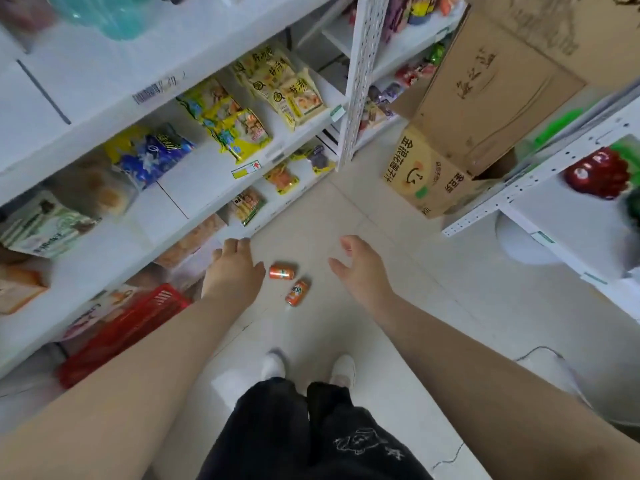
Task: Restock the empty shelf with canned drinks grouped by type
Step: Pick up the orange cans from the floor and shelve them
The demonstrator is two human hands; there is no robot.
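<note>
Two orange drink cans lie on their sides on the pale tiled floor between my hands: one can (pixel 282 272) nearer the shelves, the other can (pixel 297 292) a little closer to my feet. My left hand (pixel 232 268) hovers just left of the first can, fingers spread, holding nothing. My right hand (pixel 356 268) hangs to the right of the cans, open and apart from them. Both forearms reach downward over the floor.
White shelving (pixel 194 174) on the left carries snack bags. A red basket (pixel 121 327) sits low on the left. Cardboard boxes (pixel 436 174) stand at the aisle's far end. Another white shelf unit (pixel 561 216) is on the right. My white shoes (pixel 308 368) are below.
</note>
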